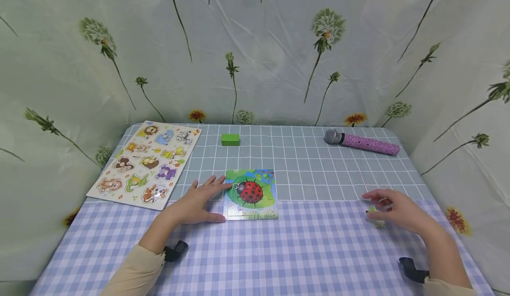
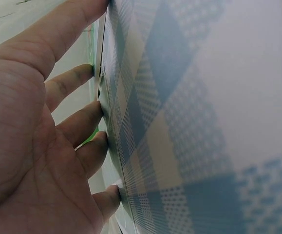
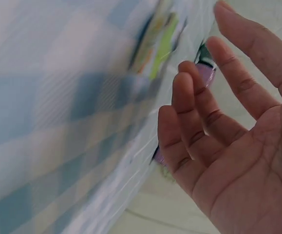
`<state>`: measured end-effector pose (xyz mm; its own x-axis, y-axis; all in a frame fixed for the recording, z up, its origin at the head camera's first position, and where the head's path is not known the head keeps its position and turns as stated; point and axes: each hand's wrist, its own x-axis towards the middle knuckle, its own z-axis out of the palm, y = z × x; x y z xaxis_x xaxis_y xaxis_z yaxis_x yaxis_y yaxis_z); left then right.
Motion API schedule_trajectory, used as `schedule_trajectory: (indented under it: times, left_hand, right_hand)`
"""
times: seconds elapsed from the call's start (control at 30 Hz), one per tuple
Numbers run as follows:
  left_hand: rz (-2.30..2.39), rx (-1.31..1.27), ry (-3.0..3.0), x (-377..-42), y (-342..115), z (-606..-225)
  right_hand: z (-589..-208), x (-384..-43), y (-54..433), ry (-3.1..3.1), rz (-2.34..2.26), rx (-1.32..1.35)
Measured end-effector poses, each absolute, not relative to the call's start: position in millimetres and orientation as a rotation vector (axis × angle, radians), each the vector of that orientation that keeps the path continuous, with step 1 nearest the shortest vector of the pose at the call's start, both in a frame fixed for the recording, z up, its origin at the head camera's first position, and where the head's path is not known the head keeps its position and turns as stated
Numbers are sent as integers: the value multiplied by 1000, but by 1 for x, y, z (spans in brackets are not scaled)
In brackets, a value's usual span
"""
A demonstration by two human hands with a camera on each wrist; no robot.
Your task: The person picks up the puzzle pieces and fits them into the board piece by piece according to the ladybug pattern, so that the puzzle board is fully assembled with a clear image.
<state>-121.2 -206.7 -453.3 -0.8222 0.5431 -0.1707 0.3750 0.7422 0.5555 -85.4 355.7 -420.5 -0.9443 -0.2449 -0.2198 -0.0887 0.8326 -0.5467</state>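
In the head view a square puzzle (image 1: 250, 194) with a red spotted ladybug lies flat on the cloth near the middle. At its left edge my left hand (image 1: 195, 204) is spread, with a fingertip on the board and the thumb by the lower left corner. The left wrist view shows that hand's fingertips (image 2: 94, 70) down at the table. Farther right, my right hand (image 1: 398, 212) hovers with loosely bent fingers around a small green and pale flat piece (image 1: 378, 223), partly hidden by the thumb. In the right wrist view this piece (image 3: 160, 46) is blurred and apart from the fingers.
A white animal puzzle board (image 1: 145, 165) lies at the back left. Farther back stand a green block (image 1: 230, 140) and, to the right, a microphone with a glittery pink handle (image 1: 362, 142). Flowered curtain (image 1: 271, 44) hangs behind the table and at both sides.
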Motion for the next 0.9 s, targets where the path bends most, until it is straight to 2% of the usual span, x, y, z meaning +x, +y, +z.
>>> schedule_trajectory:
  times: [0.27, 0.9]
  left_hand:
    - [733, 706, 2621, -122, -207, -453]
    - [722, 713, 2628, -121, -206, -454]
  right_hand:
    - [-430, -77, 369, 2739, -773, -231]
    - [-434, -72, 368, 2702, -762, -195]
